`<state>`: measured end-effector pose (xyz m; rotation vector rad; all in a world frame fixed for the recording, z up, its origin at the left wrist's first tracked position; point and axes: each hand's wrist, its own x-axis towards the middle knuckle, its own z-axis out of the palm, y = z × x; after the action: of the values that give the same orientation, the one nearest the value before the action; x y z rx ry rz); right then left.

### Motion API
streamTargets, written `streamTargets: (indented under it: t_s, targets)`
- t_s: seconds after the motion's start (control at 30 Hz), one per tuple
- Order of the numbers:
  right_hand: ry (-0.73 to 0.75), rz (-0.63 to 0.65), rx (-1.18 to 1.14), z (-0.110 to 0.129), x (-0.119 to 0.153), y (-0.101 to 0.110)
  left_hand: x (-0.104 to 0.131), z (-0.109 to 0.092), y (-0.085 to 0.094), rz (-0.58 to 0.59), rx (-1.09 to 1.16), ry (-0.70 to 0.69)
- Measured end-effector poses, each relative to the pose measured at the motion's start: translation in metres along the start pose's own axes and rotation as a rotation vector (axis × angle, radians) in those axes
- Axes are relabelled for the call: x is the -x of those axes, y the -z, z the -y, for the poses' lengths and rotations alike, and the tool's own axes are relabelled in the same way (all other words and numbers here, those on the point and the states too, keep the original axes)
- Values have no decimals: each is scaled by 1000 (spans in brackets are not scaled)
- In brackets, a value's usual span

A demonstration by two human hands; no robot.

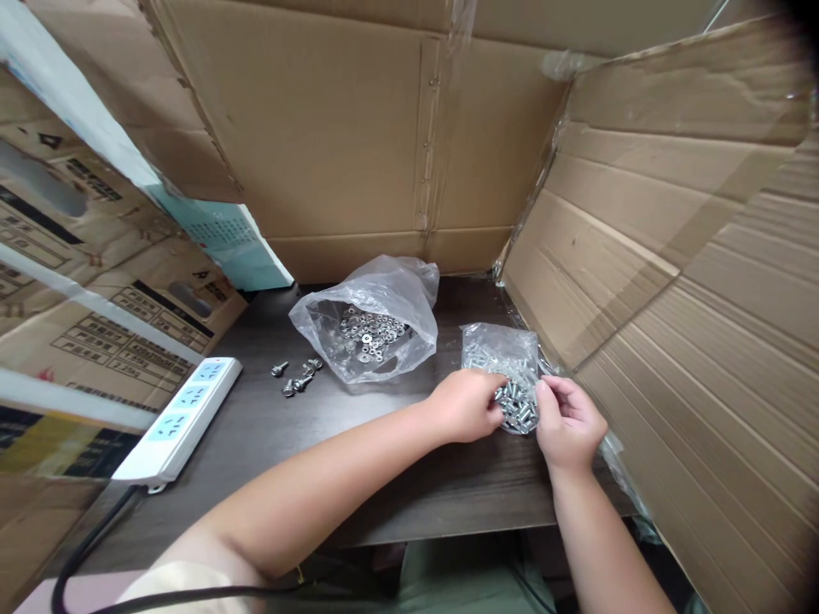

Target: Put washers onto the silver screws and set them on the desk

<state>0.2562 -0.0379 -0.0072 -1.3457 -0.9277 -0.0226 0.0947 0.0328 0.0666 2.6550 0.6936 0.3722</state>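
I see both hands at a small clear plastic bag full of silver screws (505, 367), which lies on the dark brown wooden table (358, 460) close to the right cardboard wall (671, 281). My left hand (466, 405) is curled at the near left edge of this bag, the fingertips touching the screws at its opening. My right hand (569, 422) is at the near right edge, with thumb and fingers pinched on the plastic there. The two hands are near each other, with only the mouth of the bag between them.

To the left of it, apart, lies a bigger clear plastic bag with flat silver washers (371, 328) inside, its mouth open. Just beside that bag, on the left, a few loose silver screws (298, 375) lie on the table. Further left a white power strip with pale blue sockets (182, 418) rests at the table edge, and its black cable (83, 546) runs down toward me.
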Motion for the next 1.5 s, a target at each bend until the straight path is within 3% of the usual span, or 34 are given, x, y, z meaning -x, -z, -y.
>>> streamTargets:
  t_s: [0.13, 0.3, 0.47, 0.57, 0.67, 0.77, 0.87, 1.03, 1.23, 1.37, 1.5]
  targets:
    - [74, 70, 40, 7, 1, 1, 48, 14, 27, -273, 493, 62]
    - [350, 411, 23, 59, -13, -27, 100, 37, 52, -447, 880, 243]
    - [490, 908, 134, 113, -13, -104, 130, 67, 81, -801, 1022, 384]
    - [518, 1252, 416, 126, 1, -157, 137, 84, 93, -1051, 974, 349]
    - [472, 1344, 544, 129, 15, -199, 134, 94, 91, -1234, 1026, 391]
    - [409, 1383, 666, 128, 22, -226, 126, 98, 81, -1230, 1161, 457]
    - [369, 1391, 759, 127, 25, -239, 121, 98, 72, -1204, 1276, 530]
    - [375, 1424, 812, 126, 31, -242, 120, 97, 71, -1188, 1329, 595]
    - [432, 1431, 696, 121, 37, -236, 119, 100, 70, -1205, 1263, 720]
    - [326, 1322, 575, 111, 32, -228, 119, 105, 68, -1191, 1181, 741]
    - [130, 1082, 362, 102, 22, -215, 120, 106, 64, -1143, 1080, 741]
